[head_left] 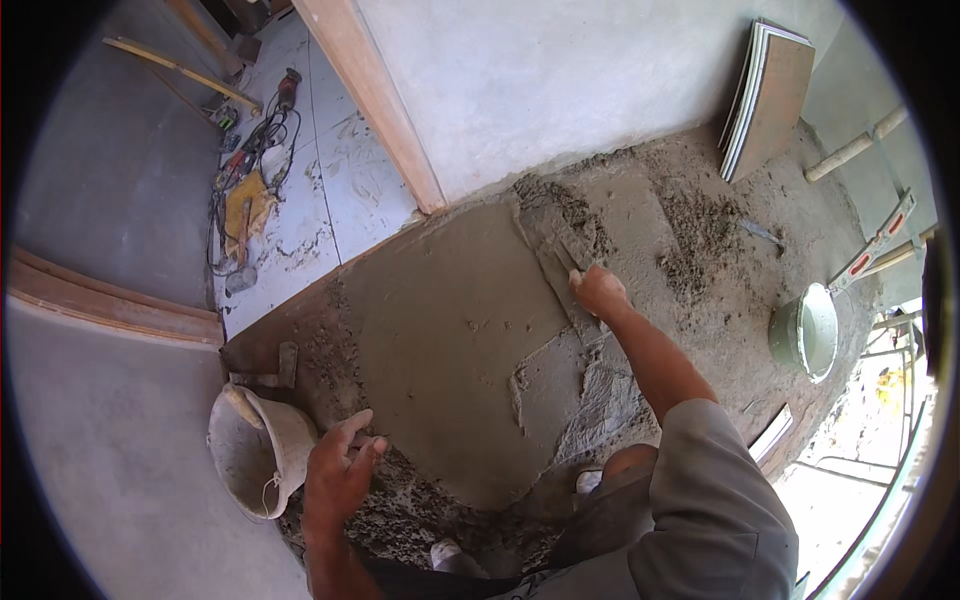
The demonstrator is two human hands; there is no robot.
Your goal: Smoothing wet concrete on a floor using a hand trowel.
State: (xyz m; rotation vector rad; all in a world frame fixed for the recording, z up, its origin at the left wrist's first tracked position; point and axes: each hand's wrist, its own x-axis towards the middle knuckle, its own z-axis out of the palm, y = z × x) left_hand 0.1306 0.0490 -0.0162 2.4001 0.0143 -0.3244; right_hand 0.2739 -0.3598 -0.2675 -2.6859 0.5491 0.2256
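Observation:
Wet grey mortar (440, 350) covers the floor in front of me, smooth at the left and middle, with ridges along its right side. My right hand (600, 292) is closed round the handle of a trowel (563, 257), whose blade is low over the mortar near the far wall; I cannot tell if it touches. My left hand (342, 475) holds nothing, its fingers apart in the air. Beside it, at the left, a pale mortar-stained bucket (296, 450) leans with its mouth turned toward the left wall.
Behind the bucket lies a hammer-like tool (287, 367). Past the wooden door frame (375, 95), power tools and cords (262, 140) lie on white tiles (300, 215). At right are a green bucket (788, 335), a spirit level (880, 240), a small trowel (762, 232) and stacked tiles (775, 100).

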